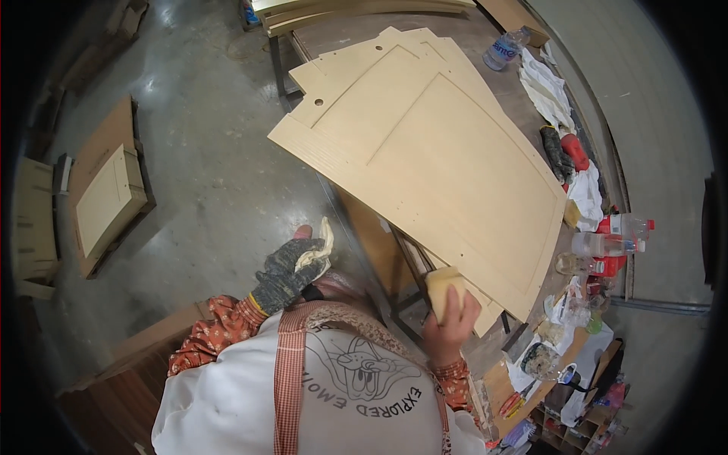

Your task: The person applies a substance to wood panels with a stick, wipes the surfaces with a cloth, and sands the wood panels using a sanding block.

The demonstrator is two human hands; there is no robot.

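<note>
A dark grey work glove covers my left hand (282, 271), with one bare fingertip poking out. It is closed on a crumpled cream cloth (315, 256) and hangs over the floor, left of the worktable and apart from the panels. My bare right hand (449, 327) grips a yellowish sponge block (443, 288) at the near edge of the top panel. This large cream panel (470, 174) carries a shallow routed outline and small holes. Under it, more cream panels (345, 62) lie fanned out, their corners and round holes showing at the far left.
Along the table's right side lie a water bottle (506, 48), white rags (547, 92), a dark glove (557, 154) and several more bottles (607, 244). A jar (540, 361) and tools stand near right. Across the floor at left, panels (112, 201) rest on a brown board.
</note>
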